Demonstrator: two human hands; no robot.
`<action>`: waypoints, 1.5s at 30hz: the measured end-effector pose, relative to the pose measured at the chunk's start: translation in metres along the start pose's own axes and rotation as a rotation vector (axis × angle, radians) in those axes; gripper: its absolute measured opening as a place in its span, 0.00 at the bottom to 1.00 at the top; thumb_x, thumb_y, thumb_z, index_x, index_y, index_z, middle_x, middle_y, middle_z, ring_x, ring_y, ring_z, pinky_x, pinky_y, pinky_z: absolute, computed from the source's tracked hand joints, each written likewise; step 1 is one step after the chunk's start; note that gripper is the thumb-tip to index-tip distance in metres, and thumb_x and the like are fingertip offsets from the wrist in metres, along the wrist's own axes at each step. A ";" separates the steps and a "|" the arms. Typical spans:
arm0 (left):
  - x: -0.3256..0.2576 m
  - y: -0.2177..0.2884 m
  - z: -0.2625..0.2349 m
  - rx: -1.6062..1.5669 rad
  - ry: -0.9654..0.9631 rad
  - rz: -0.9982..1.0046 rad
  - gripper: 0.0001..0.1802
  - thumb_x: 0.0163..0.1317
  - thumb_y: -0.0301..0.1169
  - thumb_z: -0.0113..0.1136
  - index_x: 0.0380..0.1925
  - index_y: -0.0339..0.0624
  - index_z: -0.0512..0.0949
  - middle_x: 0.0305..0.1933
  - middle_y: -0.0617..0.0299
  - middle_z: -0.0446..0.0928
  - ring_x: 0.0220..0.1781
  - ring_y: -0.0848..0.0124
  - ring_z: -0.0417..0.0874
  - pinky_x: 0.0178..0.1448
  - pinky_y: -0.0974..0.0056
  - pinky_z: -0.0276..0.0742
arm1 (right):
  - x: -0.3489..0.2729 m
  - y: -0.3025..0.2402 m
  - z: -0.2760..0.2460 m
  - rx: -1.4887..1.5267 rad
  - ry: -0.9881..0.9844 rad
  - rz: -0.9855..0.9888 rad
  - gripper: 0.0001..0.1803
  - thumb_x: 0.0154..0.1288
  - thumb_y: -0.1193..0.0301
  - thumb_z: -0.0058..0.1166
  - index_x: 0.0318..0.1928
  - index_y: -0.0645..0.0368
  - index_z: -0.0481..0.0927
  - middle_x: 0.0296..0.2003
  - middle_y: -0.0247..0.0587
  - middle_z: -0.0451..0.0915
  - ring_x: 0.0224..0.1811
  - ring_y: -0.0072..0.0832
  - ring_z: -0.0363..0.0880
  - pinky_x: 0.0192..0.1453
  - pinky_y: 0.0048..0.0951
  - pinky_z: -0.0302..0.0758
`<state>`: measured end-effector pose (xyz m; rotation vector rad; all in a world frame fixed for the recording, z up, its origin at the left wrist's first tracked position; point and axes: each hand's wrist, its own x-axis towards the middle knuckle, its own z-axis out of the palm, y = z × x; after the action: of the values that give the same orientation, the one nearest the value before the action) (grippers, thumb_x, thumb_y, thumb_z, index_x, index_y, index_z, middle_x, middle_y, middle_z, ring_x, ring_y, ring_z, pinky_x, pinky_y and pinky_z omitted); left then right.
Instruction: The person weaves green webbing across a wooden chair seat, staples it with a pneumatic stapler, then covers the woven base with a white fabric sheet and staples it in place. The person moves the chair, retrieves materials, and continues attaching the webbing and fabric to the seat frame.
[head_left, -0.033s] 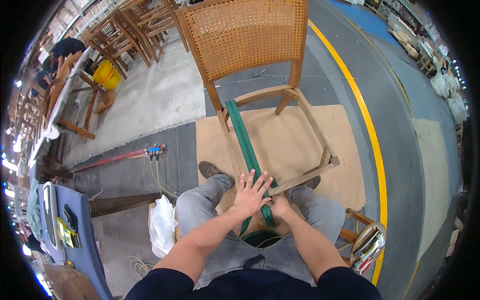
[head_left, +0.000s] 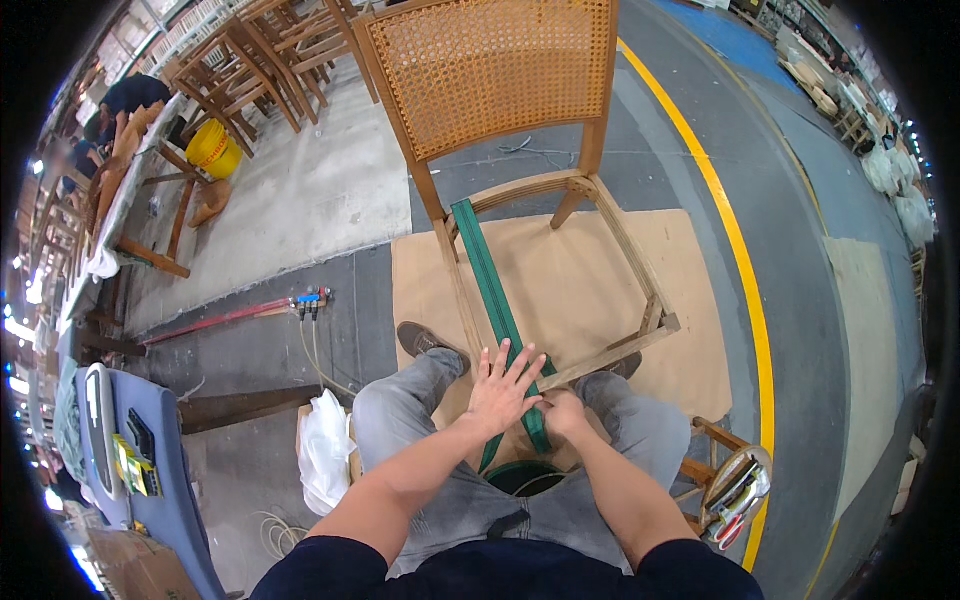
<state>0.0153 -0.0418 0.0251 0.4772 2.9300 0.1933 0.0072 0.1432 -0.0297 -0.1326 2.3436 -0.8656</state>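
A wooden chair frame (head_left: 620, 240) with a woven cane back (head_left: 490, 70) stands before me, its seat open. Green webbing (head_left: 482, 265) runs from the rear seat rail to the front rail, close to the left side rail. My left hand (head_left: 500, 390) lies flat on the webbing at the front rail, fingers spread. Beside it, my right hand (head_left: 563, 412) is closed around the webbing at the front rail, its fingertips partly hidden. Webbing tails hang below both hands. Between my thighs shows a round dark green thing (head_left: 525, 477), partly hidden by my legs.
Brown paper (head_left: 690, 290) lies under the chair. At my right is a stool (head_left: 735, 480) holding hand tools; at my left, a white plastic bag (head_left: 325, 450) and a blue padded surface (head_left: 165, 440). An air hose manifold (head_left: 310, 300) lies on the floor. A person bends over a bench at far left.
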 end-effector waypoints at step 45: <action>0.092 -0.061 0.143 -1.488 -0.442 -0.875 0.25 0.80 0.49 0.60 0.50 0.34 0.82 0.41 0.58 0.84 0.45 0.71 0.84 0.50 0.68 0.80 | 0.230 0.097 0.136 1.463 0.107 0.803 0.14 0.84 0.67 0.39 0.38 0.58 0.73 0.21 0.38 0.67 0.16 0.35 0.65 0.20 0.43 0.64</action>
<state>-0.0634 -0.0550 -0.1370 -0.8100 1.5903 1.5792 -0.0849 0.0760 -0.2904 1.3224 1.0937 -1.8094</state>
